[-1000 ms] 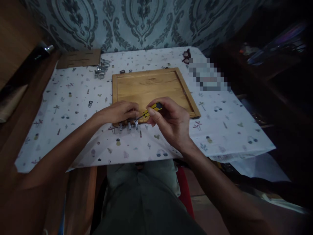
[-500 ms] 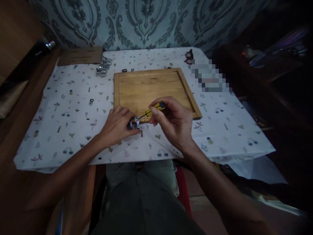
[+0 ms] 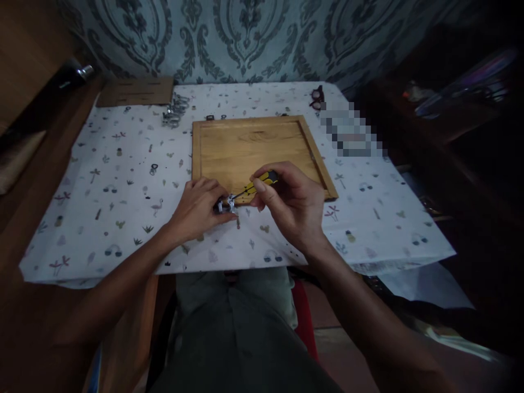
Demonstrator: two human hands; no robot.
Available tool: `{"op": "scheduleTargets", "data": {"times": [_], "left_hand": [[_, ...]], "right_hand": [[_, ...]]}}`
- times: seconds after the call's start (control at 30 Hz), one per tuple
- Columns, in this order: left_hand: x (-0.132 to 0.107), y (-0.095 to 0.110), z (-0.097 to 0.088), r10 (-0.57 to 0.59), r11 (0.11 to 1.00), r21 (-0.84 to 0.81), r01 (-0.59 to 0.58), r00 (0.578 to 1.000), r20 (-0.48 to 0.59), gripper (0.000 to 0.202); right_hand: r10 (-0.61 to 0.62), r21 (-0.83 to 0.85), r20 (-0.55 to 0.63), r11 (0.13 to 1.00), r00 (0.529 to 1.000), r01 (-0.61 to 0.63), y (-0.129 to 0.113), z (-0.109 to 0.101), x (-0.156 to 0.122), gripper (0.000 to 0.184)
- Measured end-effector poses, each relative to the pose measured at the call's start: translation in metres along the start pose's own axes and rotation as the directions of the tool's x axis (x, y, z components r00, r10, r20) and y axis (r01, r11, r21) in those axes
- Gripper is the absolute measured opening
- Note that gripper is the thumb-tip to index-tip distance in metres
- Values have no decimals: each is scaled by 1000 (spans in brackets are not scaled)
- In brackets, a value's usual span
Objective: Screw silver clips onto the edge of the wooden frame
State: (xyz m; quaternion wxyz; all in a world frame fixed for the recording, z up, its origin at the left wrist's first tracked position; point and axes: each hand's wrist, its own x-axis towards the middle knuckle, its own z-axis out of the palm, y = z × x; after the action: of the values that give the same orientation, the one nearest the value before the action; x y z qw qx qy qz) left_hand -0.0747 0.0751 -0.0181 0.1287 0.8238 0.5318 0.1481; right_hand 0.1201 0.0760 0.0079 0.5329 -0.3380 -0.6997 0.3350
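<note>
A yellow and black screwdriver (image 3: pixel 262 183) is pinched between the thumb and fingers of my right hand (image 3: pixel 292 204). Its tip meets a small metal cabinet hinge (image 3: pixel 231 204) at the near edge of a framed wooden panel (image 3: pixel 249 147). My left hand (image 3: pixel 200 207) grips the hinge from the left, fingers on the panel's near-left corner and thumb below on the cloth side. Part of the hinge is hidden behind the left fingers.
More metal hinges (image 3: pixel 175 111) lie in a pile beside a brown cardboard piece (image 3: pixel 135 91) at the back left. Glasses (image 3: pixel 316 97) and a blurred-out object (image 3: pixel 350 131) sit at the right. A small metal and black piece (image 3: pixel 153 169) rests on the patterned tablecloth (image 3: pixel 135 202).
The view has shifted very slightly. Both hands, the screwdriver and the hinge keep nearly the same positions.
</note>
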Motion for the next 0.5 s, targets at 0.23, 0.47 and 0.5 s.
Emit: {"op": "scheduleTargets", "data": {"times": [0.23,0.47,0.5], "left_hand": [[0,-2,1,-2,1000,-30,2,1000,-8,46],[0,-2,2,2,1000,-28,-2,1000,-4,46],[0,-2,2,3,1000,-26,-3,1000,-3,45]], "right_hand": [[-32,3,-117,999,993,33,-7,-2,3,5],[-20,5,-82,1000,996,21,-4,-1,9,11],[-20,8,-81,1000,997,21,-3,-1,9,11]]}}
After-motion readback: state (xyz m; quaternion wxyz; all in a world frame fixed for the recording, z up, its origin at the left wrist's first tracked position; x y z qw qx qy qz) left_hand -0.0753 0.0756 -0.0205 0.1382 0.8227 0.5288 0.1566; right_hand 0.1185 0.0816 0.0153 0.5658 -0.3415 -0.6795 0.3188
